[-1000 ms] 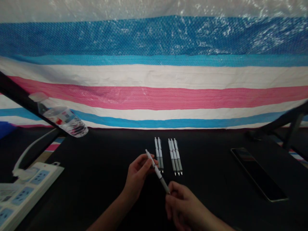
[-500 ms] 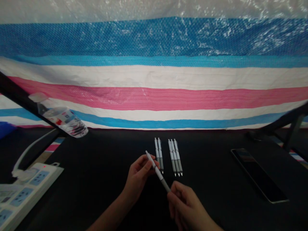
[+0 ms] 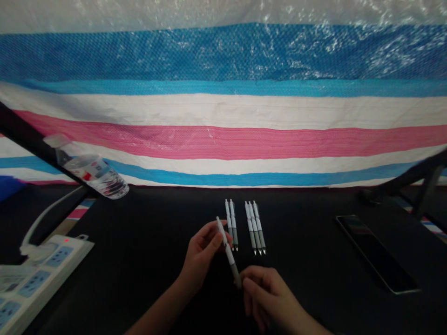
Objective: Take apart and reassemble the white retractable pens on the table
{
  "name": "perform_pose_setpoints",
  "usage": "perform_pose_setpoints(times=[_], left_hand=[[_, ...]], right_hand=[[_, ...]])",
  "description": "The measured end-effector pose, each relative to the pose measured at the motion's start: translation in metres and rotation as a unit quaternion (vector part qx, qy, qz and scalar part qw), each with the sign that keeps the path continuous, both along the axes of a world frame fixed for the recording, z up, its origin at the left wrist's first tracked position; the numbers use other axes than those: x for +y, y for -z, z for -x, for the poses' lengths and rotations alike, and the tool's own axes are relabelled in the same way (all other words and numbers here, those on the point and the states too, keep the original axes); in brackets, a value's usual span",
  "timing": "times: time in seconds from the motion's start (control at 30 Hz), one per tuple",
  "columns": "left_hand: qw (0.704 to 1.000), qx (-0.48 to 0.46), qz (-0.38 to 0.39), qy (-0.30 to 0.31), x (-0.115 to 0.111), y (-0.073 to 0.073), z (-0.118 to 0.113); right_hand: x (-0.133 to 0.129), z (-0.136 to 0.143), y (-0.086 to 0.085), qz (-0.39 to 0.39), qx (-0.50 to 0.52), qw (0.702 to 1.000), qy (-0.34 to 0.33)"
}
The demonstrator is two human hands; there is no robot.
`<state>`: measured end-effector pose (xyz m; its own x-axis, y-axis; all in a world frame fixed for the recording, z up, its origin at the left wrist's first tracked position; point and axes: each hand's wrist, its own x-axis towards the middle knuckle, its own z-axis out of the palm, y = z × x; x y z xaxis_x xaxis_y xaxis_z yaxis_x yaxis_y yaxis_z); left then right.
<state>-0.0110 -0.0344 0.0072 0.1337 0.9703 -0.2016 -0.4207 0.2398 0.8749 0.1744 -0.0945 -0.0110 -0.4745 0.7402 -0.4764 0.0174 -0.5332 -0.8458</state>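
Note:
A white pen with a grey grip point(image 3: 229, 255) is held above the black table, its clicker end pointing away and its tip end towards me. My left hand point(image 3: 202, 251) pinches the upper barrel between thumb and fingers. At the lower grip end, my right hand point(image 3: 267, 295) has its thumb and forefinger closed at the pen. Just beyond the left fingers lie two similar pens point(image 3: 231, 221), partly hidden by that hand. To their right, three more pens point(image 3: 254, 227) lie side by side, tips towards me.
A dark phone point(image 3: 377, 253) lies on the black table point(image 3: 307, 232) at the right. On the left are a white power strip point(image 3: 45, 272) with a plugged-in cable and a tilted clear plastic bottle point(image 3: 98, 176). A striped plastic sheet point(image 3: 223, 111) hangs behind.
The pen has swung steeper, its lower end moving left and slightly towards me. My right hand's fingertips have shifted slightly left with it; my left hand stays nearly in place.

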Motion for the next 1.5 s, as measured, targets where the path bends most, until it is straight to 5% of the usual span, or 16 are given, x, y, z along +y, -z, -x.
perform_pose_setpoints(times=[0.37,1.07,1.33,1.5], left_hand=[[0.997,0.078,-0.02,-0.003,0.005,0.002,0.002],[0.998,0.054,-0.02,-0.015,0.006,0.009,0.002],[0.997,0.069,-0.019,-0.015,0.017,-0.008,0.003],[0.978,0.195,-0.068,0.009,0.042,-0.013,0.009]], right_hand=[[0.004,-0.002,-0.002,-0.035,-0.038,0.998,0.024],[0.006,-0.001,0.002,-0.039,-0.026,0.998,0.036],[0.007,0.0,0.002,-0.043,-0.021,0.998,0.041],[0.006,-0.001,-0.002,-0.05,-0.024,0.997,0.047]])
